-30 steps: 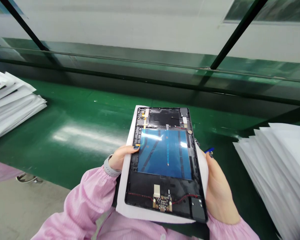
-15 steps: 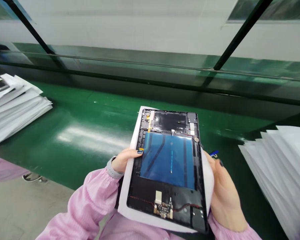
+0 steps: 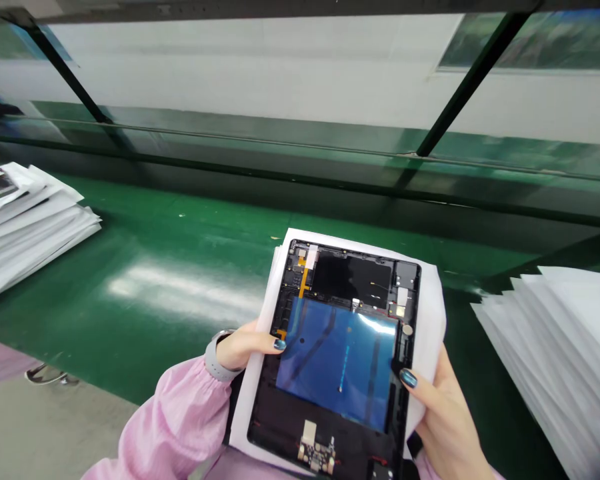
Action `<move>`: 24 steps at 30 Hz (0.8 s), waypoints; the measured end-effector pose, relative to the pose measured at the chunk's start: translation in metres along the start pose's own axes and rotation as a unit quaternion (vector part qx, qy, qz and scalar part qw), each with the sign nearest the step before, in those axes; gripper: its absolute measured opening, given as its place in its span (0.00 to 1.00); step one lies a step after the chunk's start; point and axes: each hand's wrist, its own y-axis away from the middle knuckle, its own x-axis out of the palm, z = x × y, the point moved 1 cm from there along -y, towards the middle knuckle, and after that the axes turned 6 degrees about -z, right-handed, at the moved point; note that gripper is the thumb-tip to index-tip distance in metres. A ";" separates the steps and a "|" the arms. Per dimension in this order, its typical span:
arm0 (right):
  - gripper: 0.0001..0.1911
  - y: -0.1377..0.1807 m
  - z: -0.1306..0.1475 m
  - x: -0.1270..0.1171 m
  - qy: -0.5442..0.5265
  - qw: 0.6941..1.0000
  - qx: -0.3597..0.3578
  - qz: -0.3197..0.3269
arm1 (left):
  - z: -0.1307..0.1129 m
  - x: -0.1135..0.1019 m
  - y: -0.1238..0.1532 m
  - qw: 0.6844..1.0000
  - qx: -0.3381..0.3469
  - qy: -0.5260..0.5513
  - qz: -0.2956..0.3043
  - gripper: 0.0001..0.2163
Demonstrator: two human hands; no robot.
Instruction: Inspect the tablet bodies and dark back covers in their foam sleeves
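An opened tablet (image 3: 330, 373) lies on a white foam sleeve (image 3: 433, 293), both held up in front of me. Its inside faces me, with a blue-covered battery (image 3: 340, 360), a small circuit board (image 3: 317, 453) low down and an orange flex cable (image 3: 304, 277) at upper left. My left hand (image 3: 245, 345) grips the left edge, thumb on the tablet's frame and fingers hidden beneath. On the right edge, my right hand (image 3: 445, 400) is closed too, its thumb resting on the frame beside the battery.
A green table (image 3: 180, 233) spreads out ahead. White sleeves are stacked at the left (image 3: 35, 227), with a dark device on top, and another stack of white sleeves (image 3: 555, 333) stands at the right. A dark rail (image 3: 280, 177) runs along the back.
My right thumb has come down onto the tablet's right edge; before, that hand was beside the sleeve with its thumb off it. The tablet and sleeve sit slightly lower and turned in view.
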 end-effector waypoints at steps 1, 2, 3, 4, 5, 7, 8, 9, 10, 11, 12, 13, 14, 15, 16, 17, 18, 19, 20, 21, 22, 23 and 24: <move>0.32 0.001 0.000 0.001 0.002 1.000 -0.006 -0.005 | 0.000 0.000 0.000 1.000 0.004 -0.007 0.001 0.10; 0.31 0.003 0.000 0.002 0.003 1.000 -0.012 -0.013 | 0.000 0.000 0.000 1.000 0.009 -0.014 0.001 0.10; 0.31 0.004 0.000 0.003 0.003 1.000 -0.014 -0.021 | 0.001 0.000 0.000 1.000 0.015 -0.020 0.002 0.09; 0.31 0.006 0.000 0.004 0.002 0.999 -0.014 -0.030 | 0.001 0.001 0.000 1.000 0.017 -0.024 0.003 0.10; 0.31 0.008 0.000 0.004 0.000 0.999 -0.011 -0.037 | 0.001 0.001 0.000 1.000 0.017 -0.026 0.005 0.10; 0.31 0.010 0.000 0.005 -0.003 0.999 -0.005 -0.044 | 0.002 0.001 -0.001 0.999 0.014 -0.027 0.009 0.10; 0.31 0.011 0.000 0.005 -0.005 0.999 -0.004 -0.046 | 0.002 0.001 -0.001 0.999 0.013 -0.029 0.010 0.10; 0.31 0.011 0.000 0.005 -0.006 0.999 -0.005 -0.049 | 0.002 0.001 -0.002 0.999 0.014 -0.031 0.009 0.10; 0.31 0.012 0.000 0.006 -0.006 0.999 -0.006 -0.050 | 0.001 0.001 -0.002 0.999 0.016 -0.035 0.009 0.10; 0.31 0.012 0.001 0.006 -0.004 0.999 -0.008 -0.050 | 0.001 0.001 -0.002 0.999 0.020 -0.039 0.009 0.10; 0.31 0.012 0.001 0.006 0.001 0.999 -0.009 -0.049 | 0.000 0.002 -0.002 0.999 0.023 -0.042 0.009 0.09; 0.31 0.012 0.002 0.007 0.006 0.999 -0.011 -0.047 | -0.001 0.003 -0.002 0.999 0.026 -0.046 0.010 0.09; 0.30 0.011 0.002 0.007 0.011 0.999 -0.012 -0.044 | -0.002 0.004 -0.002 0.998 0.027 -0.049 0.011 0.08; 0.30 0.010 0.002 0.006 0.015 0.999 -0.012 -0.041 | -0.002 0.004 -0.002 0.998 0.026 -0.051 0.012 0.08; 0.29 0.010 0.001 0.004 0.018 0.999 -0.012 -0.038 | -0.003 0.005 -0.002 0.998 0.024 -0.051 0.011 0.08; 0.28 0.008 -0.001 0.001 0.022 0.999 -0.006 -0.033 | -0.003 0.005 -0.001 0.998 0.020 -0.051 0.011 0.08; 0.26 0.006 -0.003 -0.002 0.027 0.999 0.004 -0.026 | -0.002 0.005 -0.001 0.999 0.013 -0.050 0.012 0.09; 0.24 0.004 -0.006 -0.006 0.033 0.999 0.019 -0.020 | -0.002 0.005 -0.001 0.999 0.007 -0.047 0.012 0.10; 0.21 0.002 -0.009 -0.010 0.038 0.999 0.035 -0.014 | -0.001 0.005 0.000 0.999 0.002 -0.042 0.012 0.12; 0.19 0.000 -0.011 -0.013 0.041 0.998 0.050 -0.008 | 0.000 0.004 -0.001 0.999 -0.003 -0.037 0.012 0.13; 0.18 -0.002 -0.014 -0.016 0.043 0.997 0.061 -0.004 | 0.001 0.003 -0.001 0.999 -0.008 -0.032 0.013 0.15; 0.17 -0.004 -0.015 -0.017 0.041 0.997 0.069 -0.005 | 0.002 0.002 -0.002 1.000 -0.013 -0.026 0.009 0.17; 0.17 -0.005 -0.016 -0.017 0.039 0.996 0.074 -0.007 | 0.003 0.000 -0.003 1.000 -0.019 -0.020 0.002 0.18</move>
